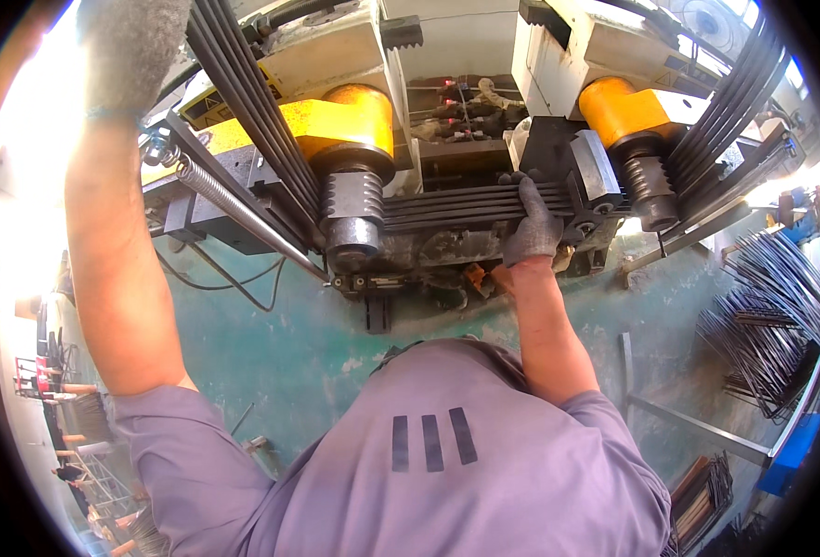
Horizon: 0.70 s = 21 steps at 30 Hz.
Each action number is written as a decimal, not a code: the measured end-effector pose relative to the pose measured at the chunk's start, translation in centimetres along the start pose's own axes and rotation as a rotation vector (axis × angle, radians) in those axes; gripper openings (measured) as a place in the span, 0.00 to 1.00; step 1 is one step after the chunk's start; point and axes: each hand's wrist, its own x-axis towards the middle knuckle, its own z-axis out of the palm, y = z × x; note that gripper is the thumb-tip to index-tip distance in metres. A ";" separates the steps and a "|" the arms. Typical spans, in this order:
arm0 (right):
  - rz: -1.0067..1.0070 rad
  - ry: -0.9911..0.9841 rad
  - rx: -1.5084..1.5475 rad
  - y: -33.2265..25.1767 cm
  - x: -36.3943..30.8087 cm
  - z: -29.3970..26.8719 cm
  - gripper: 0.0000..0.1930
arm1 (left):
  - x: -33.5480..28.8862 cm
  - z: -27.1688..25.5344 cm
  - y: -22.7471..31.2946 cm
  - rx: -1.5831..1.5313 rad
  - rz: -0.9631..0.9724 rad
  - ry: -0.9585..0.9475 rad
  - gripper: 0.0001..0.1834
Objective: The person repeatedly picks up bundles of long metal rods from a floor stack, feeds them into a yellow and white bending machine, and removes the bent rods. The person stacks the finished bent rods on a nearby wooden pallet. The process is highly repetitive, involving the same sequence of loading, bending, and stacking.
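Several dark metal rods (461, 206) lie side by side across a bending machine. At both rollers they turn and run upward, as one bundle (252, 93) on the left and another (730, 107) on the right. My right hand (533, 227), in a dark grey glove, is closed on the middle stretch of the rods near the right-hand clamp block (596, 167). Raised at the upper left is my left hand (136, 56), in a grey glove beside the left bundle. Its fingers are cut off by the picture's edge and washed out by glare.
Yellow bending arms (340, 121) carry grooved steel rollers (354, 209) on either side. A coil spring (234, 209) slants down at the left. Stacked bent rods (772, 306) stand at the right, near a metal frame (698, 427) and a blue box (791, 455). The floor (271, 353) is green.
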 end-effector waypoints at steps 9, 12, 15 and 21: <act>-0.019 -0.018 -0.015 -0.1 0.1 -0.3 0.15 | -0.2 1.2 0.9 0.021 -0.029 0.074 0.22; -0.029 -0.031 -0.021 -0.1 -0.1 -0.1 0.15 | -0.3 1.3 1.4 0.036 -0.041 0.094 0.22; -0.019 -0.009 0.002 -0.2 -0.1 0.0 0.14 | -0.4 1.6 1.8 0.040 -0.049 0.109 0.21; -0.002 0.019 0.042 -0.1 -0.4 0.5 0.12 | -0.8 1.8 2.7 0.063 -0.069 0.136 0.21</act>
